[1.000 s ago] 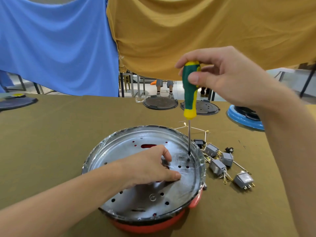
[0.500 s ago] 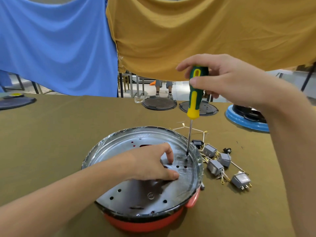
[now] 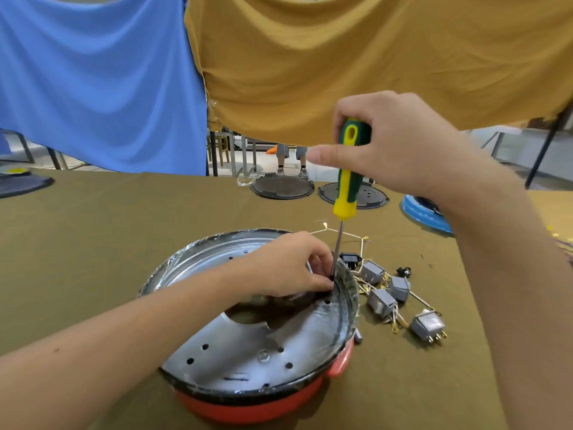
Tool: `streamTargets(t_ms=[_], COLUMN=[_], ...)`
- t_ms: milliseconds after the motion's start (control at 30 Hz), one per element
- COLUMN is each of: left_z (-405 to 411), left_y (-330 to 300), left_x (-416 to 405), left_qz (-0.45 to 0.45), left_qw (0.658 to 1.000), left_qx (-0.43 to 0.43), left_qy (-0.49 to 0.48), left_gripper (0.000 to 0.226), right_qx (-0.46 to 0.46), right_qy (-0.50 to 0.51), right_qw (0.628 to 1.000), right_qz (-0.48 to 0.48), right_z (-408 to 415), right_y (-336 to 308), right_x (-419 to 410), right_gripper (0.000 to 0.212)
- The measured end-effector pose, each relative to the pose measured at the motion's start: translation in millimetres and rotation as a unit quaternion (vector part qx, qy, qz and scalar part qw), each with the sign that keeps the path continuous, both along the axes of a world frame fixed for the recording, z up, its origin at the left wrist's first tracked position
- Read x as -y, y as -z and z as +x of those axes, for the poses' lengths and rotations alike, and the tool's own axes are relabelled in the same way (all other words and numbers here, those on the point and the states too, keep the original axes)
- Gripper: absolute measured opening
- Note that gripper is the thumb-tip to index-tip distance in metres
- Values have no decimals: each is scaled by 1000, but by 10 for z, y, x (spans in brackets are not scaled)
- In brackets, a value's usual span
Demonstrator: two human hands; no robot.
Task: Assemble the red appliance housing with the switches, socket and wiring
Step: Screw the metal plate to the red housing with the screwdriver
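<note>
Olive-brown cloth covers the worktop (image 3: 93,243), and on it, near the front edge, sits the round red appliance housing (image 3: 257,405), open side up. Inside it lies a silvery metal plate with punched holes (image 3: 235,346), filling the housing almost to its dark rim; nothing loose is visible on the plate.

Right hand (image 3: 400,150) grips the green-and-yellow screwdriver (image 3: 348,169) upright by its handle, fingers curled round it and the thumb stretched out sideways. The blade runs down to the plate near the far-right rim. Left hand (image 3: 291,268) rests on the plate there, its fingers (image 3: 319,285) bunched at the blade's tip, seemingly pinching a small screw, though that is too small to confirm.

Just beside the housing on the right lie the grey rocker switches (image 3: 384,301), a black socket (image 3: 350,259) and thin pale wiring (image 3: 350,235), not yet fitted.

This looks like fastening the plate; next, the tip must seat squarely before turning.
</note>
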State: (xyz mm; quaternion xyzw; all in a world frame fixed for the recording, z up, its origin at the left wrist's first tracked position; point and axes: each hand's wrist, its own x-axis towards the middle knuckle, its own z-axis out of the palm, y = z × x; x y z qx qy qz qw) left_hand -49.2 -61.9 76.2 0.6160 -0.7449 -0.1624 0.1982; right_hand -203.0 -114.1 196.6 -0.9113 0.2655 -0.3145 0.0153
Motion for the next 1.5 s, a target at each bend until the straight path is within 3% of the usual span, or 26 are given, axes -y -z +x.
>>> streamTargets(t_ms=[133, 433, 733, 867, 967, 1067, 1167, 1267, 1333, 1433, 1500], left_z=[50, 36, 36, 27, 57, 87, 75, 57, 54, 58, 71], left_y=[-22, -3, 55, 106, 77, 30, 28, 33, 38, 28, -20], left_x=[31, 102, 120, 126, 107, 98, 108, 112, 110, 98, 96], left_qz=[3, 7, -3, -11, 2, -6, -15, -19, -15, 2, 5], left_qw=[999, 999, 1000, 1000, 999, 998, 998, 999, 999, 998, 998], left_qx=[-42, -16, -8, -11, -35, -58, -54, -45, -49, -55, -57], left_qy=[19, 36, 14, -2, 14, 10, 1, 7, 15, 26, 23], left_gripper=[12, 7, 4, 4, 7, 14, 18, 13, 8, 7, 9], right_qx=[-17, 45, 27, 20, 29, 30, 32, 36, 56, 72, 64], right_qy=[-59, -92, -84, -99, -64, 9, -32, -81, -66, -1, -3], right_qw=[996, 993, 994, 990, 997, 999, 998, 991, 993, 997, 997], right_qz=[64, 63, 69, 98, 39, -14, 35, 97, 75, 31, 36], right_z=[15, -6, 5, -2, 29, 87, 112, 36, 8, 41, 72], right_y=[-3, 12, 32, 14, 25, 71, 73, 28, 40, 78, 89], right_x=[-11, 19, 44, 17, 0, 12, 41, 58, 76, 101, 106], right_gripper=[15, 14, 14, 24, 18, 36, 23, 23, 15, 38, 31])
